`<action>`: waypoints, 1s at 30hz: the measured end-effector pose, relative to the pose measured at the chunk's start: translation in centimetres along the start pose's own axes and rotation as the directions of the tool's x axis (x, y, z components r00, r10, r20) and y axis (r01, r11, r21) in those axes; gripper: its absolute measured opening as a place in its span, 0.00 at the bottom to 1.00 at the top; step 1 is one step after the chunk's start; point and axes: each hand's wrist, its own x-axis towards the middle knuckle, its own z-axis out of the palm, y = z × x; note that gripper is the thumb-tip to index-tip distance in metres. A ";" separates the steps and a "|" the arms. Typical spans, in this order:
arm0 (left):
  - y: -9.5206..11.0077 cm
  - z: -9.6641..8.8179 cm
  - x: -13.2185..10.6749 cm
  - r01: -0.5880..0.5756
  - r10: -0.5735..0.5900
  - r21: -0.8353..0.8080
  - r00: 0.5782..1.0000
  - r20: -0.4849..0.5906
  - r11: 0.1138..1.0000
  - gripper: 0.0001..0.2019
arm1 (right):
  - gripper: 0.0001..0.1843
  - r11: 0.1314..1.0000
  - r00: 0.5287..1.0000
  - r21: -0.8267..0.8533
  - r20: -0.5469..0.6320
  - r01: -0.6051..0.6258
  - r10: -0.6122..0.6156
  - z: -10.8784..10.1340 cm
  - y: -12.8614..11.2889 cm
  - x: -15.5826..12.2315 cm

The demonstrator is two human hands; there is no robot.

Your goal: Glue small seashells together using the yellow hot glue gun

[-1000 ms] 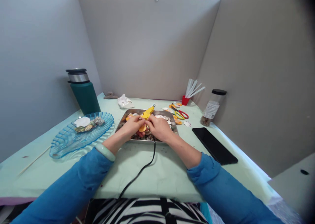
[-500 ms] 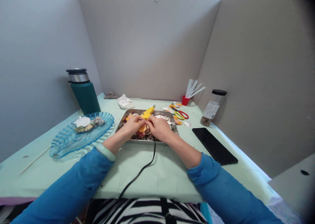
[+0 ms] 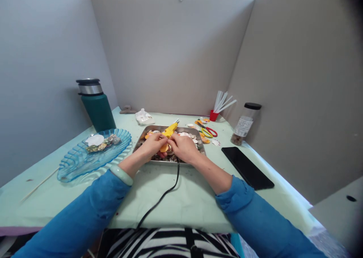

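Observation:
Both my hands meet over a metal tray [image 3: 145, 132] of seashells. My left hand [image 3: 154, 144] is closed around an orange shell [image 3: 164, 147], its curled lower fingertips showing just beneath. Thumb and forefinger of my right hand [image 3: 181, 146] are pinched against the left fingertips; whatever small thing lies between them is hidden. Just beyond the fingers, a yellow glue gun [image 3: 171, 129] rests on the tray with its upper end at the far rim. A black cord [image 3: 166, 193] runs from the tray's near edge toward my lap.
To the left are a blue glass dish [image 3: 82, 163] holding shells, a green bottle [image 3: 99, 112] and a thin stick [image 3: 39, 185]. Pliers [image 3: 208, 131], loose shells [image 3: 216, 142], a red cup [image 3: 213, 115] of glue sticks, a jar [image 3: 244, 125] and a phone [image 3: 247, 168] lie right. Grey partitions [image 3: 172, 53] enclose the table.
Almost nothing differs. My fingertips have shifted very slightly against each other; the arms, tray and glue gun keep their places.

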 end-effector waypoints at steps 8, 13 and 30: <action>0.2 0.1 -0.1 0.007 -0.007 0.025 1.000 -0.006 1.000 0.03 | 0.16 1.000 1.000 -0.006 -0.006 0.019 -0.019 0.1 0.0 0.0; 0.1 0.0 -0.1 0.008 -0.008 0.005 1.000 -0.005 1.000 0.06 | 0.16 1.000 1.000 -0.021 0.012 0.005 -0.005 0.0 -0.1 0.0; 0.2 0.1 -0.1 0.013 -0.013 0.010 1.000 -0.002 1.000 0.05 | 0.15 1.000 1.000 -0.031 0.015 0.005 -0.004 -0.1 -0.1 -0.1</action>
